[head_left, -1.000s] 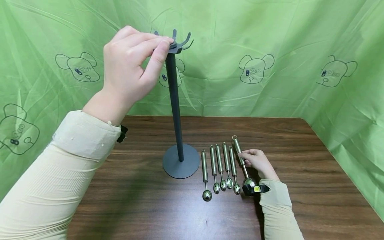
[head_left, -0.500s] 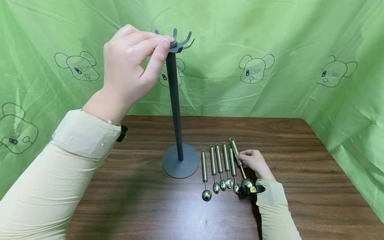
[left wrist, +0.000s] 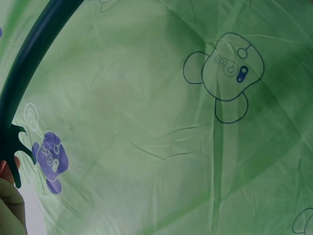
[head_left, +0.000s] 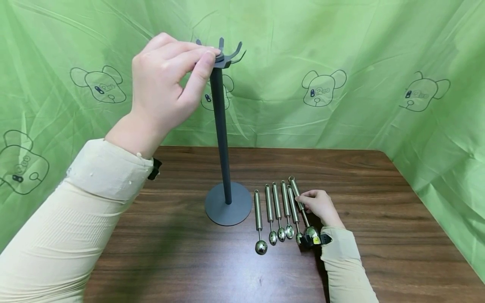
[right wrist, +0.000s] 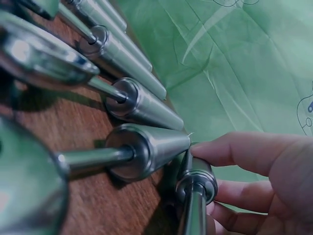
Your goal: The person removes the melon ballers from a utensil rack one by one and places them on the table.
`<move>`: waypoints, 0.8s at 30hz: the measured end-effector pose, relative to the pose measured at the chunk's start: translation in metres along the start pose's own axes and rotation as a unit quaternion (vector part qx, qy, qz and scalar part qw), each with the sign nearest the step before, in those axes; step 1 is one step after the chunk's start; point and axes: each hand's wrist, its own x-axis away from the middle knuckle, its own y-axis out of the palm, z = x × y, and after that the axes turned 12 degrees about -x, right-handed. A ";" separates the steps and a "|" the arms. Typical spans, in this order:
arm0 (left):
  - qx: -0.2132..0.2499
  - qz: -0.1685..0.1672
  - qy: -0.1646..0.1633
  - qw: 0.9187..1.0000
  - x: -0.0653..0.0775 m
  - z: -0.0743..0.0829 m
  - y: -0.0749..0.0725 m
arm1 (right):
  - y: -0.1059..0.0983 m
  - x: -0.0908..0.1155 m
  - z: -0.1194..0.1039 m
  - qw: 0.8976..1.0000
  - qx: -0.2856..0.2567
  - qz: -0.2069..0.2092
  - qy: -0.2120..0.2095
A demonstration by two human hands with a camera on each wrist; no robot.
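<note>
My left hand (head_left: pixel 163 80) pinches the top knob of a dark grey hook stand (head_left: pixel 221 139), whose curved hooks spread out there. In the left wrist view only part of the hand (left wrist: pixel 12 203) shows at the stand's hooked head (left wrist: pixel 12 147). On the table my right hand (head_left: pixel 320 206) holds the rightmost steel melon baller (head_left: pixel 297 188) by its handle, thumb and fingers on either side. Its round bowl is partly behind the wrist camera. The right wrist view shows the gripped handle (right wrist: pixel 196 178) close beside a neighbouring melon baller's handle (right wrist: pixel 151 147).
Several more steel melon ballers (head_left: pixel 277 202) lie in a row between the stand and my right hand, handles pointing away. The stand's round base (head_left: pixel 216 210) rests on the brown wooden table (head_left: pixel 182 261). Green printed cloth (head_left: pixel 273 109) surrounds the table.
My right hand has slid left with the gripped melon baller, which now lies close against its neighbour; that neighbour's handle end has tipped slightly left. My left hand stays on the stand.
</note>
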 end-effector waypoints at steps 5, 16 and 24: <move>0.002 0.002 0.006 1.000 -0.001 0.000 0.001 | -0.001 0.001 0.000 1.000 0.009 0.004 0.003; -0.002 -0.002 0.015 1.000 -0.001 0.000 0.002 | -0.002 0.004 -0.002 0.998 0.052 0.016 0.003; -0.026 -0.025 0.014 0.999 0.003 0.001 -0.002 | -0.005 0.005 -0.006 0.996 0.085 0.010 0.001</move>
